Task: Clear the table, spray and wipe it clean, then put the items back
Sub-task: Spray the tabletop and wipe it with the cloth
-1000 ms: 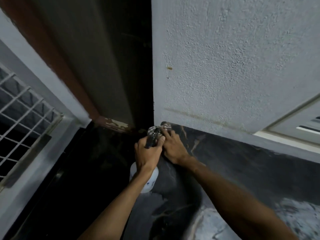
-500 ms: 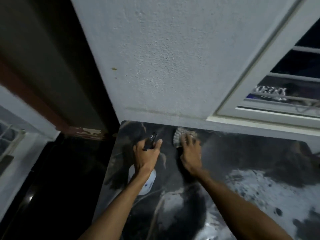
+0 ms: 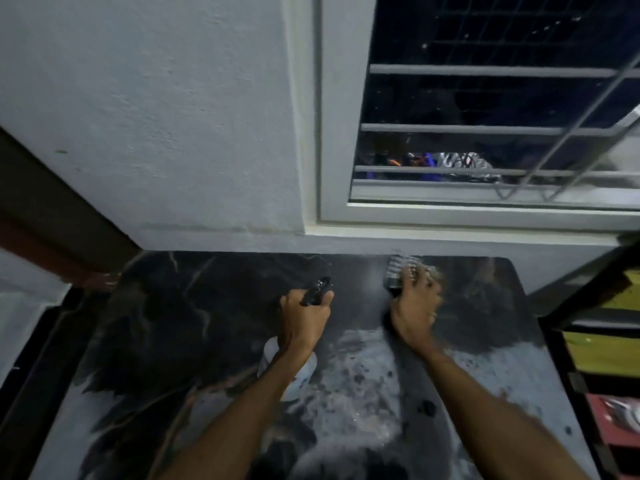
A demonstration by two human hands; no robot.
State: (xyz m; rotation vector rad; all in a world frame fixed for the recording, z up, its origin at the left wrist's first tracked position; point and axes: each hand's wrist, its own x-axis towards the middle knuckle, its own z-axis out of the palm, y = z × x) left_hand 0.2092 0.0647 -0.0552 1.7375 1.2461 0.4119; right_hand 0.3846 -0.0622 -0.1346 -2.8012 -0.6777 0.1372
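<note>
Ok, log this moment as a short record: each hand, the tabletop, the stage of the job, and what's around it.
left hand: grips the spray bottle by its black trigger head
right hand: fingers spread, pressing the cloth onto the table near its far edge; motion-blurred
table: dark marbled top with pale patches toward the middle
stage: spray and wipe under way
surroundings: barred window above the table, shelf on the right

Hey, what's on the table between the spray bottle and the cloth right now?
Nothing: in the head view only bare dark marbled table shows between the spray bottle in the left hand and the cloth under the right hand.
</note>
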